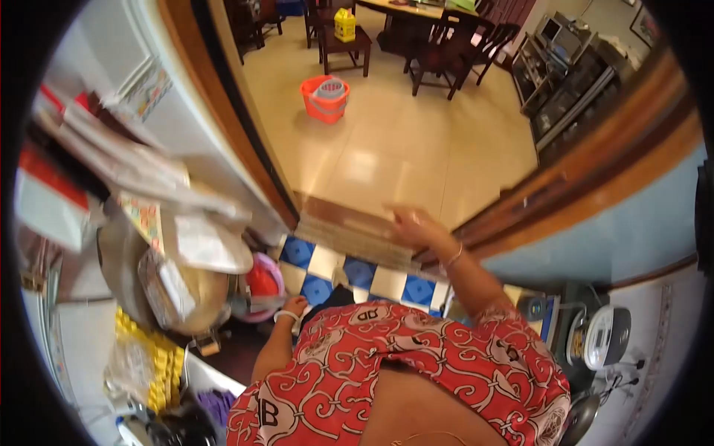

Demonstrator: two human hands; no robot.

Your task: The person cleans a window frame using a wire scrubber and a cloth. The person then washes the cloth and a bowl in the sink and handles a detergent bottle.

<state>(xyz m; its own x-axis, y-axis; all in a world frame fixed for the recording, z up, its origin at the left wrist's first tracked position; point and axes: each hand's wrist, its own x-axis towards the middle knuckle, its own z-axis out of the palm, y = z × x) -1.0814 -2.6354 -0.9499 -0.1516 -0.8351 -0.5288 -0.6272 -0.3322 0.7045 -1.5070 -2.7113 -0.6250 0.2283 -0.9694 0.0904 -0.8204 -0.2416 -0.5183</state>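
Observation:
My right hand (413,226) is stretched forward over the doorway threshold, slightly blurred, with a finger extended to the left and nothing seen in it. A thin bracelet is on that wrist. Low on the left, my left hand (293,306) has its fingers curled beside a grey flat object (264,303), whose kind I cannot make out. A pale band circles the left wrist. Just behind that hand stands a pink-purple basin (277,276) with something red (260,282) in it.
Beyond the doorway, an orange mop bucket (324,108) stands on the tiled floor. A yellow bottle (344,25) sits on a dark chair (355,43). Wooden door frames (249,111) flank the opening. Stacked pans (201,301) crowd the left; a rice cooker (601,338) is at right.

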